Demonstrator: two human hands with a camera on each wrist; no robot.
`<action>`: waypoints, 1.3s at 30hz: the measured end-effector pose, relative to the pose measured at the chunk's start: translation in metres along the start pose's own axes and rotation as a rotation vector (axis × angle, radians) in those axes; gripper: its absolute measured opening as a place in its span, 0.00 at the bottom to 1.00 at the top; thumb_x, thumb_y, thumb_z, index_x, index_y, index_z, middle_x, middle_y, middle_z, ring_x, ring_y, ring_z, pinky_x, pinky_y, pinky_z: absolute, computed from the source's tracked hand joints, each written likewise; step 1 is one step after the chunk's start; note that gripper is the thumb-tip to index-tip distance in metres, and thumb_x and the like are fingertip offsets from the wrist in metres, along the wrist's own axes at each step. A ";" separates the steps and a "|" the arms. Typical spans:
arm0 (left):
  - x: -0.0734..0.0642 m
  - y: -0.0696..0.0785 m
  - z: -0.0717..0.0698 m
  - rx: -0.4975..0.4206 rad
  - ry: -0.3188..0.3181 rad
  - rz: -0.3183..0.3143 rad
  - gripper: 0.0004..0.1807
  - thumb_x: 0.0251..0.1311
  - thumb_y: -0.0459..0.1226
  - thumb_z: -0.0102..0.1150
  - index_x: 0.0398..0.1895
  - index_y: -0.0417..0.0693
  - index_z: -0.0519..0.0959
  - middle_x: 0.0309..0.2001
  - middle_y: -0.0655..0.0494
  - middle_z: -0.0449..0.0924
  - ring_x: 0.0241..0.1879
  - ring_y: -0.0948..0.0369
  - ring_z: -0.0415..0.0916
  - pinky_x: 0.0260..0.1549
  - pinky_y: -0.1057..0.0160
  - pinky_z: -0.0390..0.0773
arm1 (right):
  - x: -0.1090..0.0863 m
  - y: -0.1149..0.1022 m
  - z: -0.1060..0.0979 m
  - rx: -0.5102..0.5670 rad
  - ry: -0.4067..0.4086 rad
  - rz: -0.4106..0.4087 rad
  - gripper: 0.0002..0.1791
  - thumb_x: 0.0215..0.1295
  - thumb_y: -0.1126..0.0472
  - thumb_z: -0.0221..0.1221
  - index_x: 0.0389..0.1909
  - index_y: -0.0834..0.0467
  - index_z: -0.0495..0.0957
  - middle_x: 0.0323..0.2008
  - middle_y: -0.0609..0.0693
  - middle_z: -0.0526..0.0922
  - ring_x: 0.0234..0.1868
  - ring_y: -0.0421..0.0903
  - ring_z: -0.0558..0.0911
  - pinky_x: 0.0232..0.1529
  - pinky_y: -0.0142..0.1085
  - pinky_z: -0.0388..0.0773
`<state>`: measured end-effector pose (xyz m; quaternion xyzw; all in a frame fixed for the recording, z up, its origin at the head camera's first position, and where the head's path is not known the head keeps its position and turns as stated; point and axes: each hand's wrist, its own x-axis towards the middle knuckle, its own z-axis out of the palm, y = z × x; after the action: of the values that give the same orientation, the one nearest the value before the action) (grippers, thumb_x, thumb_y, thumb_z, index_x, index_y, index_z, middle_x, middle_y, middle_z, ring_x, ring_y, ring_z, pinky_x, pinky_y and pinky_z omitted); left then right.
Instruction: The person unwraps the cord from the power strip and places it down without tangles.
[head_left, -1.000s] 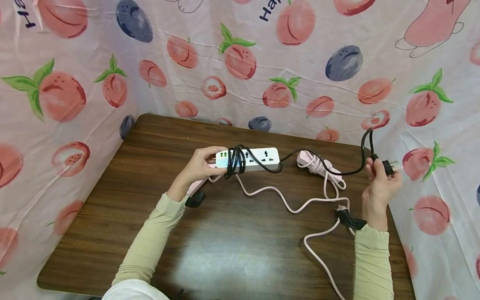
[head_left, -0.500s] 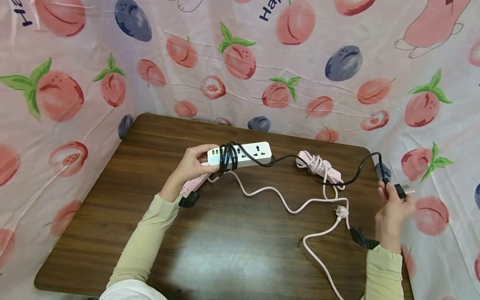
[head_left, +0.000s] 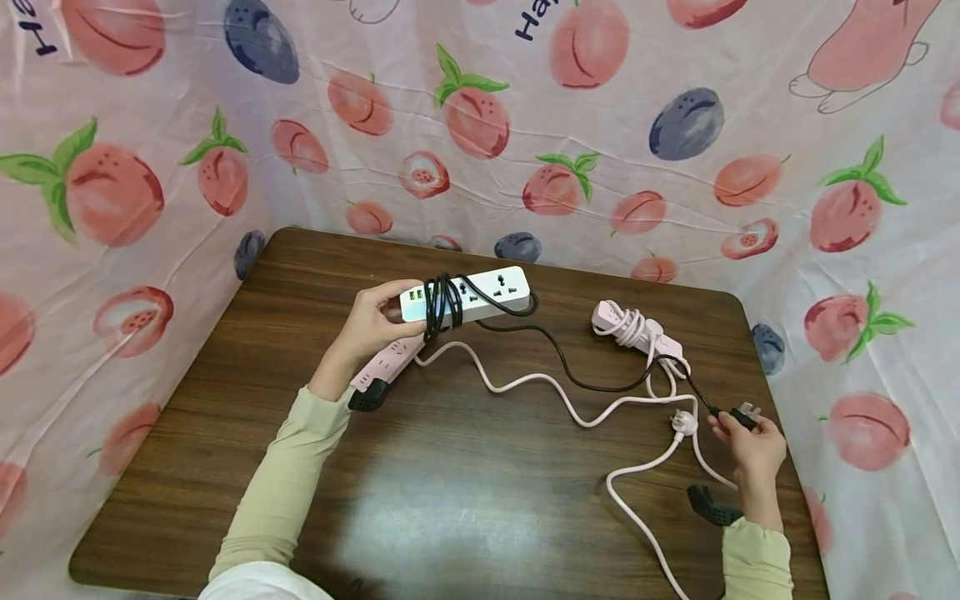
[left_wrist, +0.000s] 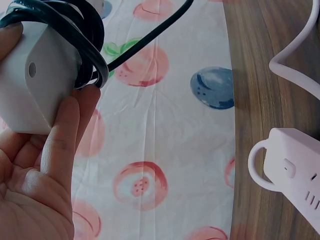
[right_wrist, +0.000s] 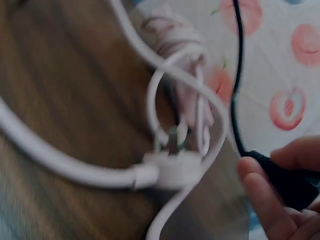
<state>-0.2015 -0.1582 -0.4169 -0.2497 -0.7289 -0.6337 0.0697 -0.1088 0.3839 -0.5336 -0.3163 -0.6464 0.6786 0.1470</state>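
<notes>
Left hand [head_left: 375, 321] is grasping the white power strip [head_left: 491, 292] by its USB end, holding it up over the far part of the bench [head_left: 487, 467]. Several turns of black cord [head_left: 617, 389] are circling the strip near that end. Right hand [head_left: 753, 442] is pinching the black plug [head_left: 744, 417] near the bench's right edge; the cord is sagging between the two hands and crossing the pale pink cord [head_left: 588, 423].

Step in hand, as judged: managing the loose length of black cord around the strip. Winding or unwinding, cannot tell. The next move is probably calling for a steady left hold and a right hand guiding the plug end clear of the pale pink plug [head_left: 683, 422] and the wrapped pink power strip [head_left: 671, 347], where snagging seems likeliest.

Views compared: head is showing the sockets and the metal pins of the black plug. Left wrist is showing what head is missing: a small round hole [left_wrist: 32, 69] in the white strip's end face, and a hanging loop [left_wrist: 254, 167] on the other pink power strip [head_left: 386, 364], which is lying below the left hand. Right wrist is blurring, but is giving the pinch from close by; the black plug's pins are not showing there.
</notes>
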 end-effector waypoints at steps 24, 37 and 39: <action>-0.001 -0.003 0.008 0.010 -0.040 0.032 0.24 0.40 0.14 0.63 0.46 0.19 0.73 0.41 0.27 0.75 0.34 0.70 0.74 0.32 0.75 0.78 | -0.024 -0.020 0.011 -1.174 -0.309 -0.133 0.31 0.57 0.59 0.55 0.55 0.76 0.63 0.50 0.78 0.67 0.50 0.73 0.68 0.47 0.60 0.68; 0.001 0.001 0.013 0.012 -0.049 0.038 0.24 0.38 0.13 0.62 0.45 0.18 0.72 0.41 0.26 0.75 0.35 0.71 0.74 0.34 0.75 0.78 | -0.063 -0.065 0.125 -0.563 -0.342 -1.020 0.14 0.51 0.76 0.62 0.42 0.71 0.77 0.35 0.64 0.80 0.34 0.57 0.79 0.37 0.27 0.72; 0.001 0.004 0.014 0.013 -0.056 0.026 0.24 0.38 0.13 0.63 0.45 0.18 0.72 0.41 0.27 0.75 0.35 0.71 0.73 0.34 0.74 0.78 | -0.071 -0.065 0.146 -0.531 -0.490 -1.005 0.14 0.53 0.74 0.63 0.43 0.70 0.78 0.36 0.62 0.81 0.34 0.55 0.81 0.38 0.24 0.74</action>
<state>-0.1975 -0.1438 -0.4158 -0.2762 -0.7315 -0.6206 0.0590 -0.1593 0.2336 -0.4586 0.1660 -0.8782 0.3953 0.2119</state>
